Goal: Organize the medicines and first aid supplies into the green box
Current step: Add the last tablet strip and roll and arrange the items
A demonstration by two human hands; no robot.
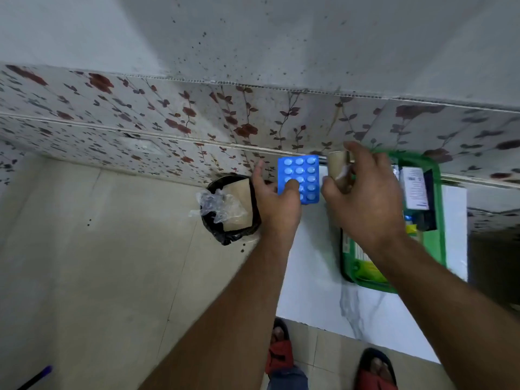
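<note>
My left hand [274, 204] holds a blue blister pack of tablets [299, 178] upright by its lower left corner, thumb on its face, above the left end of the white counter. My right hand [365, 198] is closed around a tan roll of bandage or tape [337, 166], just right of the pack and left of the green box. The green box [439, 220] lies on the counter under my right wrist. It holds a white leaflet or carton [416, 188], a dark item and a green-and-yellow packet [365, 266].
A black-lined waste bin [228, 235] on the floor to the left holds cardboard and crumpled clear plastic. The white marble-look counter [323, 277] meets a floral tiled wall [168, 119]. My sandalled feet show below. A purple pen lies at bottom left.
</note>
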